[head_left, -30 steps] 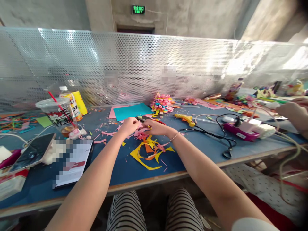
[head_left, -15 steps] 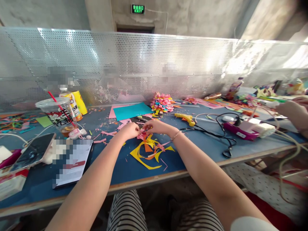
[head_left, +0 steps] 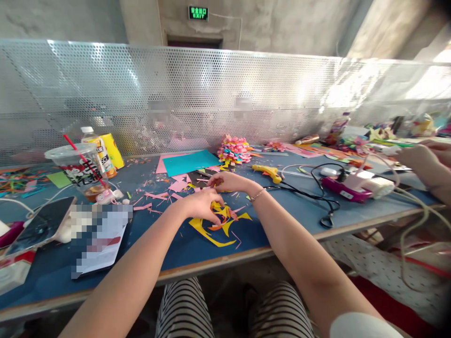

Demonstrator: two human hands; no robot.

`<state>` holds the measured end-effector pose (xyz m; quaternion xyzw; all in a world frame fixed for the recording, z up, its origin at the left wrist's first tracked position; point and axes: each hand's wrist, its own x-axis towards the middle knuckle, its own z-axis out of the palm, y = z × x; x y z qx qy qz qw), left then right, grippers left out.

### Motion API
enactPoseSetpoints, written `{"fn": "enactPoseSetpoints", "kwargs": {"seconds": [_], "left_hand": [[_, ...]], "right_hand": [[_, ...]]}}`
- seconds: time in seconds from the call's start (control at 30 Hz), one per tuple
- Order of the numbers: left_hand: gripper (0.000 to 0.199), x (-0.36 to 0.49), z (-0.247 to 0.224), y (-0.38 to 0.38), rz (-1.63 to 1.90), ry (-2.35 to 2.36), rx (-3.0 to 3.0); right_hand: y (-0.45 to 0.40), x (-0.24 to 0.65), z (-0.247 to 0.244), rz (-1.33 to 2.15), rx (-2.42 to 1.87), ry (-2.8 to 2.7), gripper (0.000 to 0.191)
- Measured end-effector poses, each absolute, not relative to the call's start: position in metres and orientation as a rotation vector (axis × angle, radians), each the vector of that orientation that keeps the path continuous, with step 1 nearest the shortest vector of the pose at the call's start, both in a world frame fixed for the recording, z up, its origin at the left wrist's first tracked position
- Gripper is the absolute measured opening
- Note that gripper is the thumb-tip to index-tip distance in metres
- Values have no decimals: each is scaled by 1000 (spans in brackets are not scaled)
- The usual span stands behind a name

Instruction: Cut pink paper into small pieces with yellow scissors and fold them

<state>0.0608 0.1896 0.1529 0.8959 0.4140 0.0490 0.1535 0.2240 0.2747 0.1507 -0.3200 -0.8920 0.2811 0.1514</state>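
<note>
Curved yellow paper scraps [head_left: 207, 233] lie on the blue table with orange and pink pieces among them. Over their upper left part is my left hand [head_left: 204, 205], its fingers and thumb spread and curled down at the scraps. My right hand [head_left: 225, 182] rests just behind it, beside pink paper pieces; its fingers are bent, and its fingertips are partly hidden, so whether it holds anything is unclear. Behind the hands lies a turquoise sheet [head_left: 190, 162] over a pink one. A fluffy pink paper bundle [head_left: 234, 150] stands at its right.
A yellow-handled tool [head_left: 267, 172], black cables [head_left: 317, 198] and a purple power strip [head_left: 347, 188] lie on the right. A plastic cup [head_left: 79, 171], bottle [head_left: 102, 152] and phones [head_left: 105, 244] are on the left. Another person's hands [head_left: 419, 159] are at far right.
My left hand has left the spot beside my right fingertips and moved right and toward me, over the yellow scraps, its fingers opened. The right hand has stayed nearly in place. The view has shifted slightly.
</note>
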Motion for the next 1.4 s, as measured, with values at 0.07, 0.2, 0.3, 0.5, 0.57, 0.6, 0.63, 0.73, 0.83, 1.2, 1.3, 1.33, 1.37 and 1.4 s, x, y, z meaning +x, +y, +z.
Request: {"fn": "enactPoseSetpoints", "kwargs": {"seconds": [0.07,0.2,0.3,0.5,0.57,0.6,0.63,0.73,0.83,1.2,1.3,1.33,1.37,1.4], "left_hand": [[61,66,148,186,112,1210,2633],[70,74,142,180,59,1218,2676],[61,79,141,175,29,1225,2704],[37,82,139,173,40,1181,2750],[32,82,138,173,65,1152,2752],[29,83,138,173,76,1136,2752],[27,83,138,173,83,1121,2749],[22,85,138,173,72,1092,2734],[19,87,141,171,51,1099,2733],[72,113,128,150,152,1501,2771],[76,124,121,146,132,1530,2811],[73,126,119,145,135,1542,2814],[69,128,118,145,141,1542,2822],[64,130,117,146,147,1525,2836]], "right_hand": [[277,223,148,810,-886,-2546,27],[281,222,141,827,-877,-2514,28],[284,222,138,838,-870,-2503,26],[285,222,137,791,-859,-2527,21],[283,222,138,759,-875,-2538,21],[283,221,138,750,-883,-2538,21],[282,221,139,748,-890,-2537,21],[281,221,139,750,-892,-2525,20],[281,220,139,749,-891,-2522,21],[282,222,138,669,-896,-2553,24],[282,222,137,659,-898,-2554,24],[282,221,137,655,-899,-2553,24],[281,221,138,652,-900,-2552,24],[280,221,138,650,-897,-2551,24]]}}
